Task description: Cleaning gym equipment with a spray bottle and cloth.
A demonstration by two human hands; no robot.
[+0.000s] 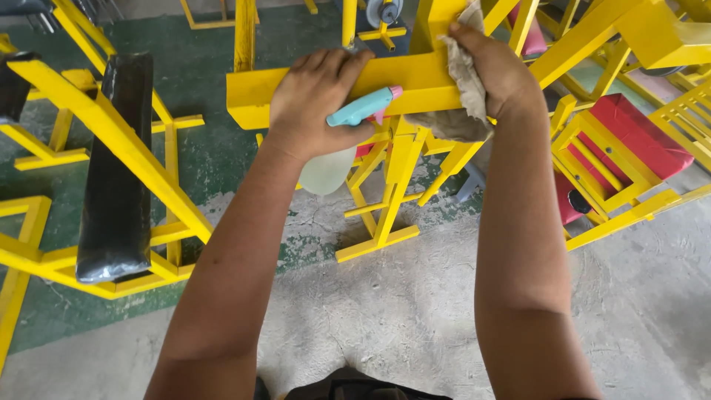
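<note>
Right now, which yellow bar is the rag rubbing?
The rag, in the right hand, presses on the thick yellow beam nearest the camera, where the left hand rests with a spray bottle. Other yellow frames stand untouched.

I see a yellow frame (pixel 415 81), teal-and-pink spray bottle (pixel 348 141), beige rag (pixel 463 81), black pad (pixel 115 185), red cushion (pixel 641 133).
</note>
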